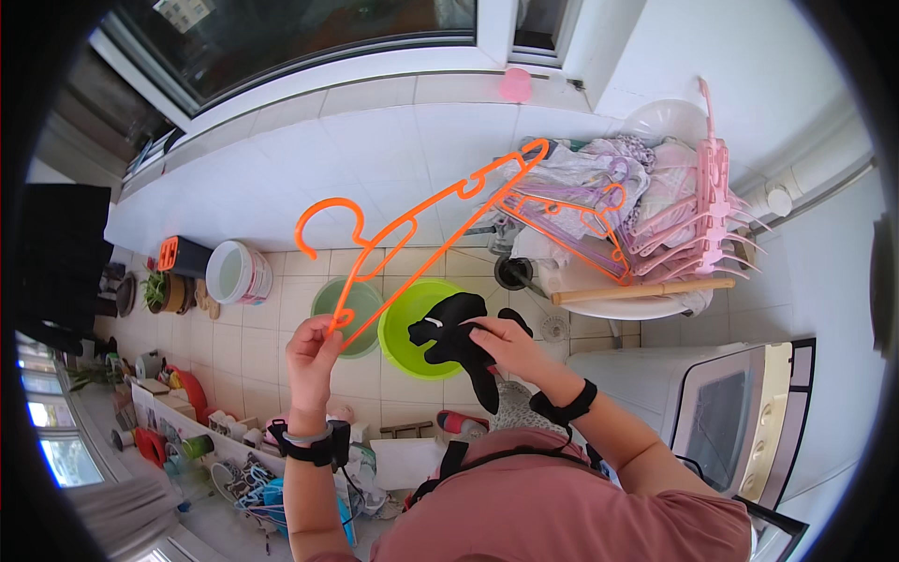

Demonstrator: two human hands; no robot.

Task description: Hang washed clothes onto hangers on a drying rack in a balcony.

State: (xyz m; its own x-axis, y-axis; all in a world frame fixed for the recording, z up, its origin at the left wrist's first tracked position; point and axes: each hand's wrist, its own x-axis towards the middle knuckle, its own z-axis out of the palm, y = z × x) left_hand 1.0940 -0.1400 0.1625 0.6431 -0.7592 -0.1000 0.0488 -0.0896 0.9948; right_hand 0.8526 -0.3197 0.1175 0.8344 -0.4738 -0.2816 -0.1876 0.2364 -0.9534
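My left hand (312,355) grips one end of an orange plastic clothes hanger (439,256), which slants up to the right with its hook at the left. Black cloth garments (460,337), perhaps socks, hang bunched from my right hand (509,344). They dangle over a bright green basin (397,344) on the tiled floor, apart from the hanger. Beside that basin stands a darker green bucket (326,305), partly behind the hanger. The far end of the hanger overlaps, in view, a heap of pale laundry (597,165) in a white washbasin (625,305).
A second orange hanger (576,247) and purple hangers (548,218) lie on the laundry. A pink folding clip hanger (713,204) and a wooden stick (642,289) rest there too. A washing machine (632,379) stands at right. Left are a white bucket (239,272) and potted plants (165,288).
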